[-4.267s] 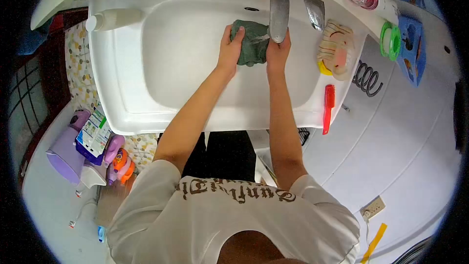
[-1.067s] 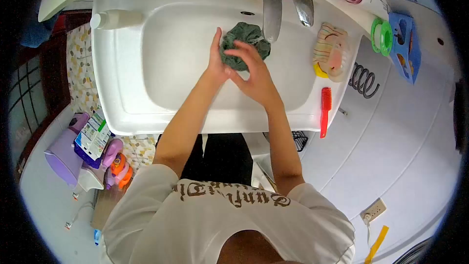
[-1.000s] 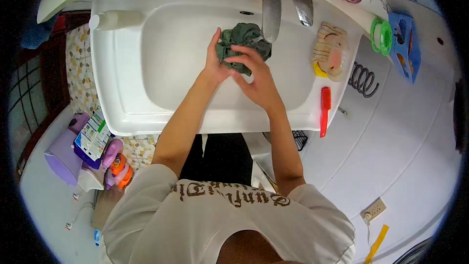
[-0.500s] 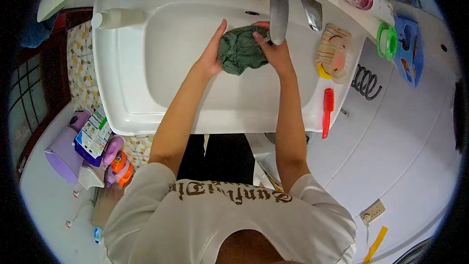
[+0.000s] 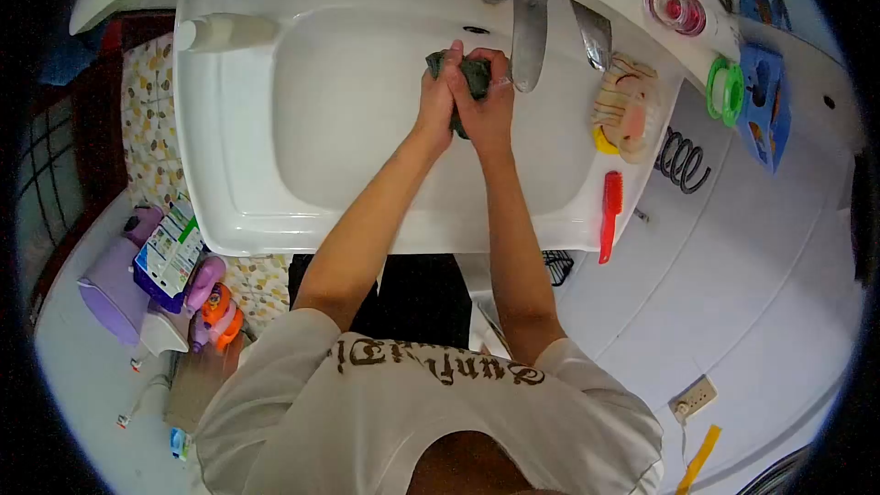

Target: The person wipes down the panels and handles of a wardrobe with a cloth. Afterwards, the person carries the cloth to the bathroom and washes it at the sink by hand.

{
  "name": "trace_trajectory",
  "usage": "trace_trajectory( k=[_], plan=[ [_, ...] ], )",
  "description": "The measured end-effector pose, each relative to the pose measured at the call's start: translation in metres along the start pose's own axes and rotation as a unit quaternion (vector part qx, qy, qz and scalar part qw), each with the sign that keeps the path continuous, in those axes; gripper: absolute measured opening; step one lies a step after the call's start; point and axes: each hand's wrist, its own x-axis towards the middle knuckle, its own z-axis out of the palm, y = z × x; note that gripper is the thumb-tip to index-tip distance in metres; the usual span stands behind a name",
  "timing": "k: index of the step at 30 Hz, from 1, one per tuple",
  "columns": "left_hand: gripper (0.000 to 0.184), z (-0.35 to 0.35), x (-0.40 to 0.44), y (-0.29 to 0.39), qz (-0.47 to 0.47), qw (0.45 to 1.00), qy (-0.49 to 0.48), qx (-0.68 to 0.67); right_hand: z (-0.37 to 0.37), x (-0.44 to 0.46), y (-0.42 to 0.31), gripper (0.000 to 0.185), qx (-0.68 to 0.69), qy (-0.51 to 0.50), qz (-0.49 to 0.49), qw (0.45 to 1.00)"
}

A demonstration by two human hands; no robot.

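A dark green cloth (image 5: 477,76) is bunched up small between my two hands above the white sink basin. My left hand (image 5: 435,101) presses on it from the left, fingers closed round it. From the other side my right hand (image 5: 488,110) squeezes it, and the two thumbs come together on top. Parts of the cloth poke out at the top and below the palms; the rest is hidden in my grip. Just right of my hands is the grey faucet spout (image 5: 529,46), with its lever handle (image 5: 592,35) further right.
A white bottle (image 5: 227,33) lies at the sink's left corner. On the right rim are a soap dish (image 5: 632,115) and a red brush (image 5: 611,215). A shelf above holds a pink-topped jar (image 5: 676,9) and a green ring (image 5: 725,92). Purple and orange detergent containers (image 5: 216,312) stand lower left.
My hands have closed in on each other, squeezing the spread cloth into a small bundle. They are now slightly left of the spout instead of partly under it.
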Motion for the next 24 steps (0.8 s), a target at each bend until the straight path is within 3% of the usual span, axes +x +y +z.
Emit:
trace_trajectory(
  k=[7, 8, 11, 13, 15, 16, 19, 20, 21, 23, 24],
  plan=[
    [0.027, 0.011, -0.001, -0.012, 0.039, 0.997, 0.014, -0.071, 0.016, 0.008, 0.034, 0.035, -0.01, 0.077, 0.005, 0.997],
    [0.028, 0.008, 0.003, -0.014, 0.056, 0.997, 0.009, -0.046, 0.014, 0.006, 0.005, 0.031, 0.009, 0.088, 0.092, 0.992],
    [0.03, 0.008, 0.007, -0.012, 0.07, 0.997, 0.031, 0.021, 0.016, 0.013, -0.001, 0.032, 0.044, 0.094, 0.097, 0.99],
    [0.033, -0.002, 0.017, -0.03, 0.093, 0.994, 0.051, 0.035, 0.016, 0.017, 0.036, 0.031, 0.011, 0.084, 0.101, 0.991],
    [0.032, -0.001, 0.01, -0.03, 0.087, 0.992, 0.083, 0.042, 0.015, 0.02, 0.04, 0.031, 0.061, 0.018, 0.149, 0.987],
    [0.031, -0.005, 0.007, -0.028, 0.052, 0.991, 0.078, 0.091, 0.012, 0.016, 0.042, 0.033, 0.089, 0.043, 0.204, 0.974],
    [0.037, -0.006, 0.004, -0.024, 0.009, 0.994, 0.055, 0.095, -0.011, 0.02, 0.013, 0.035, 0.022, 0.06, 0.184, 0.981],
    [0.046, -0.012, 0.006, -0.026, -0.001, 0.994, 0.017, 0.107, -0.019, 0.025, 0.04, 0.039, -0.023, 0.052, 0.117, 0.991],
    [0.046, -0.009, -0.001, -0.02, 0.0, 0.994, 0.019, 0.107, -0.029, 0.027, 0.043, 0.039, -0.022, 0.049, 0.117, 0.992],
    [0.056, -0.004, -0.016, -0.011, 0.02, 0.971, 0.003, 0.236, -0.042, 0.026, 0.046, 0.037, -0.033, 0.042, 0.086, 0.995],
    [0.056, -0.01, -0.012, -0.019, 0.085, 0.964, -0.006, 0.252, -0.044, 0.023, 0.021, 0.036, -0.061, 0.056, 0.066, 0.994]
  ],
)
